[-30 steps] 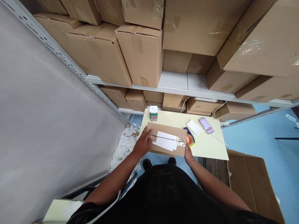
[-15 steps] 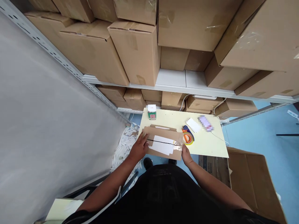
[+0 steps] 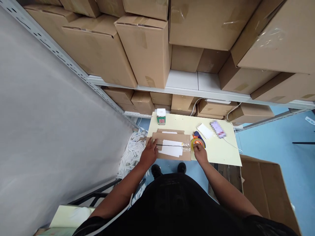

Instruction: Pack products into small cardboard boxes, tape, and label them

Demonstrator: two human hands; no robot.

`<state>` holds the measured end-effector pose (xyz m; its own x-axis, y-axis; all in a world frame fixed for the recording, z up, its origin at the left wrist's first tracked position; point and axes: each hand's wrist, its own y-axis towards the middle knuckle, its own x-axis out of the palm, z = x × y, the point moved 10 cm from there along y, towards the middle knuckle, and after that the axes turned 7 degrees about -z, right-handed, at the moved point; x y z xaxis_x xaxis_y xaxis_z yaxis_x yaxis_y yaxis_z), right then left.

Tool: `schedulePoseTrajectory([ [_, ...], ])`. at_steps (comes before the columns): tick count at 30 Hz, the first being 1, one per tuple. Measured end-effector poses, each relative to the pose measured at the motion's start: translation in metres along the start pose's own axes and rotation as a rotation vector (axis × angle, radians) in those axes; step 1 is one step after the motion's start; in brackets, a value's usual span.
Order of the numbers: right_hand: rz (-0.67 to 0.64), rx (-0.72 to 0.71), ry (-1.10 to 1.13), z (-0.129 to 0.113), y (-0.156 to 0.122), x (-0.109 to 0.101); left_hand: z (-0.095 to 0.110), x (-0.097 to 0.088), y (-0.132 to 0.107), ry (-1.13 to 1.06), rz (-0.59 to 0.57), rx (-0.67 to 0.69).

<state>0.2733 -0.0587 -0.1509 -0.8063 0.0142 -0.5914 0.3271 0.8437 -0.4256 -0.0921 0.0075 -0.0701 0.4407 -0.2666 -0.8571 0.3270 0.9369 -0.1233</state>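
In the head view, a brown box [image 3: 169, 137] is seen just below the middle of the frame, at the near edge of the pale yellow desk [image 3: 221, 152]. White paper [image 3: 172, 149] is stuck on its top. The left end of the box is covered by the left hand [image 3: 149, 153]; that grip is spread out and rested on the cardboard, not squeezed. Just beside the box's right end, a tape dispenser [image 3: 198, 140] is touched by the right hand [image 3: 200, 154]. Its fingers are curled at the roll, but whether that grip is clenched on it cannot be told. A small green and white box [image 3: 161, 116] is set in the middle of the frame. Right of it, white cards [image 3: 204, 131] are laid.
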Motion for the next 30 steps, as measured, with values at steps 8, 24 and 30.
schedulePoseTrajectory([
  [8,-0.027,0.284,-0.501,0.041,0.052,-0.034,0.034,0.000,0.002,0.165,-0.091,0.068],
  [24,-0.006,0.296,-0.436,0.032,0.059,-0.047,0.045,-0.020,0.004,-0.041,-0.154,0.000],
  [30,0.293,-0.048,-0.373,-0.040,0.009,-0.115,0.029,-0.016,0.015,-0.154,-0.151,-0.077],
])
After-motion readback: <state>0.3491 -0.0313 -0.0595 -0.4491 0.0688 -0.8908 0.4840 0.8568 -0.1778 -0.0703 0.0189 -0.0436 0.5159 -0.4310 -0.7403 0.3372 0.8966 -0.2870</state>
